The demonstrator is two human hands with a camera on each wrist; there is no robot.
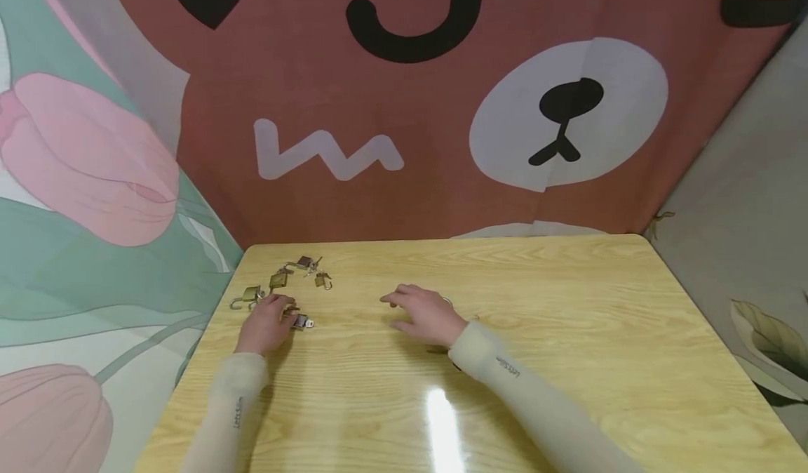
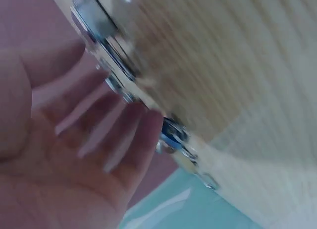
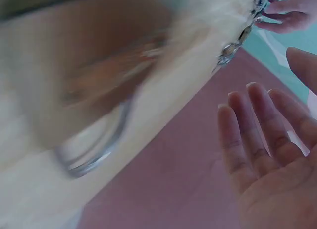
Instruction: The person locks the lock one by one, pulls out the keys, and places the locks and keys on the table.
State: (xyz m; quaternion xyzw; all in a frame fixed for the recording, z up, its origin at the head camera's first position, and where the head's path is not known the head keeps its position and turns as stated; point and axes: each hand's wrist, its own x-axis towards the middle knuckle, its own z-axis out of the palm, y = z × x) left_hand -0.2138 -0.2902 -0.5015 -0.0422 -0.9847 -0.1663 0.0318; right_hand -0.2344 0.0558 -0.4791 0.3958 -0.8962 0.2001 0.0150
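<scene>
My left hand (image 1: 265,324) is at the left of the table, fingers loosely bent and apart in the left wrist view. Its fingertips are right at a padlock (image 1: 299,321) with a key in it. Beyond that hand lie brass padlocks (image 1: 251,293) with open shackles. My right hand (image 1: 428,315) is near the middle, its fingers extended and nothing in its palm. Beneath its wrist is a padlock, mostly hidden in the head view; the right wrist view shows its blurred body (image 3: 94,75) and curved shackle (image 3: 96,162) up close.
Farther back on the left are a dark padlock (image 1: 304,262) with keys beside it and a small padlock (image 1: 322,280). The wooden table (image 1: 568,361) ends at a fabric backdrop (image 1: 353,206) printed with a bear; other printed sheets hang at both sides.
</scene>
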